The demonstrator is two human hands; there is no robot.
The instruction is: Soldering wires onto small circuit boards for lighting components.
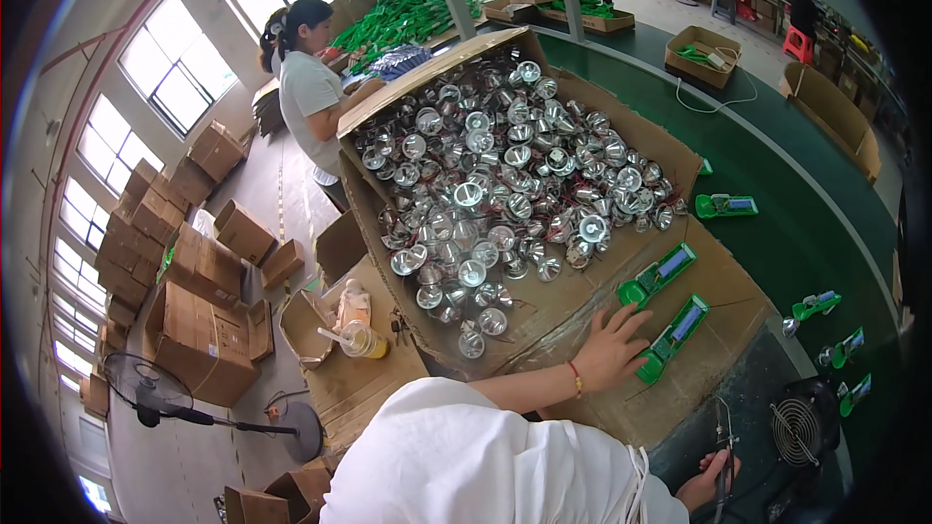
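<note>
My left hand (610, 349), a red cord and beaded bracelet at its wrist, reaches over a cardboard sheet with its fingers spread. Its fingertips meet the round ends of two green plastic torch housings, a farther one (658, 275) and a nearer one (675, 338), each with a blue-violet cylinder inside. At the lower right my right hand (707, 483) is closed around a soldering iron (723, 456), whose thin tip points up. Beyond my left arm, a large open carton (592, 315) holds a heap of silvery reflector cups (476, 194) with wires.
A green belt (777, 223) carries more green housings (726, 206), some with reflectors attached. A small round-grilled fan (796, 432) stands beside my right hand. At left are a drink cup (364, 340), a standing fan (150, 393) and stacked cartons (209, 340). A co-worker (311, 92) stands behind the carton.
</note>
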